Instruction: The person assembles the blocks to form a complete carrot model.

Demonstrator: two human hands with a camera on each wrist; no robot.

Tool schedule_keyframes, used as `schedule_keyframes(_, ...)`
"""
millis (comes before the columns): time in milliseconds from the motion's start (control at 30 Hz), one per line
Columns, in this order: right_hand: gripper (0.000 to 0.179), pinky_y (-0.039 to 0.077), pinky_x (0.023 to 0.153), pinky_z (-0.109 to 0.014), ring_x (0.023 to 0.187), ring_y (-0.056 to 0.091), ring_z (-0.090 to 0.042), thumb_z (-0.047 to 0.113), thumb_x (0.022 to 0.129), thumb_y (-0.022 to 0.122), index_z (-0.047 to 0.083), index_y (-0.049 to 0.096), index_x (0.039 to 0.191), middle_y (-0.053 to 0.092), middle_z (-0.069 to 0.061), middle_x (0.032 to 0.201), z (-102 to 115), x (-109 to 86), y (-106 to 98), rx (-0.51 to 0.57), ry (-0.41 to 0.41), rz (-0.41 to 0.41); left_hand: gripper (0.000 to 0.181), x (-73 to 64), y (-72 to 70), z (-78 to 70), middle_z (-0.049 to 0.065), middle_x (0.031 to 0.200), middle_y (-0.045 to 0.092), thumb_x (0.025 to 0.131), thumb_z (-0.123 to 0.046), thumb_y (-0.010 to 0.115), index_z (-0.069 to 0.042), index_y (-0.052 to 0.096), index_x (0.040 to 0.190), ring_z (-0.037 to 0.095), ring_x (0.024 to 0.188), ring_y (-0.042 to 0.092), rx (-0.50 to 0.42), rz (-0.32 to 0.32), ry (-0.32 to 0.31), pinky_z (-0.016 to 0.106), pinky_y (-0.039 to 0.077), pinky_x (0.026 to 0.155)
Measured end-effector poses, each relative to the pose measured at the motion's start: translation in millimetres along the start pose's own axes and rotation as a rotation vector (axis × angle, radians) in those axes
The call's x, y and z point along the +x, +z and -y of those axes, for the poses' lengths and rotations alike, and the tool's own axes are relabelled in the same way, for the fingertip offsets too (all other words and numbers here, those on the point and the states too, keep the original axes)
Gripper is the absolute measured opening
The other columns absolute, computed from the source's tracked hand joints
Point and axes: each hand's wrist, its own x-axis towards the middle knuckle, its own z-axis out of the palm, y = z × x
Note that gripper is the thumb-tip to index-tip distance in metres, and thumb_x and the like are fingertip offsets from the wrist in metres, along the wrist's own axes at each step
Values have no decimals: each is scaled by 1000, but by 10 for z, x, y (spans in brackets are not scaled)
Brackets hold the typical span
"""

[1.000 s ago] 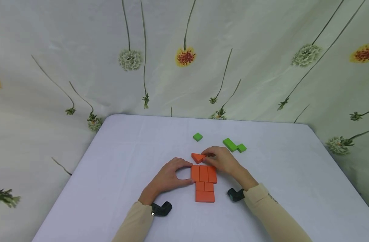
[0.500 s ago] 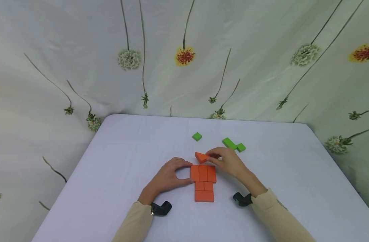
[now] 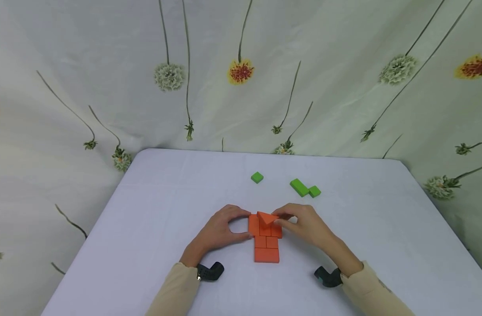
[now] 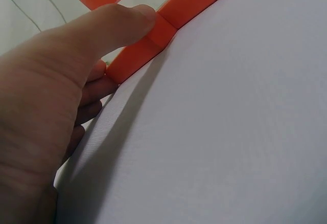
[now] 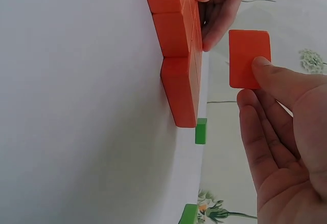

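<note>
Orange blocks (image 3: 266, 255) lie flat on the white table, fitted together into one shape with a wider row at its far end. My left hand (image 3: 223, 228) holds the left block of that row, thumb at its near corner and fingers at its far end, as the left wrist view (image 4: 138, 63) shows from the side. An orange triangular block (image 3: 266, 217) is pinched between the thumb and fingers of my right hand (image 3: 304, 223). It hangs above the wide row and partly covers it. In the right wrist view a flat side of this triangular block (image 5: 248, 55) faces the camera, apart from the blocks below.
Beyond the orange shape lie a small green block (image 3: 257, 177), a longer green block (image 3: 299, 187) and another small green block (image 3: 314, 191) beside its end. Behind the table hangs a flower-patterned cloth (image 3: 209, 66).
The right hand has carried the triangular block to the right and nearer, from beyond the wide row to above it. The left hand has stayed in place at the left block.
</note>
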Motion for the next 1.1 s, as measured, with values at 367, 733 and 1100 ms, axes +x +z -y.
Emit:
schedule_keyframes(367, 26, 61, 83, -28, 91, 69, -5, 8, 88, 81, 12, 77, 113, 76, 6, 102, 86, -222, 40, 54, -52, 41, 53, 1, 5, 8, -5, 127, 66, 84, -39, 85, -23, 69, 133, 16, 123, 58, 6, -11, 15, 44, 52, 106)
schedule_keyframes(733, 25, 60, 83, -26, 90, 67, -4, 9, 87, 82, 15, 78, 112, 75, 9, 101, 128, -404, 132, 101, -54, 79, 54, 3, 6, 10, -5, 127, 67, 84, -39, 85, -23, 69, 133, 16, 124, 58, 21, -9, 15, 43, 51, 107)
schedule_keyframes(1100, 24, 60, 82, -24, 92, 69, -4, 8, 88, 82, 17, 78, 110, 76, 9, 103, 141, -564, 203, 145, -161, 90, 54, 5, 8, 5, -6, 126, 67, 83, -41, 86, -23, 69, 132, 16, 125, 57, 28, -11, 14, 43, 50, 108)
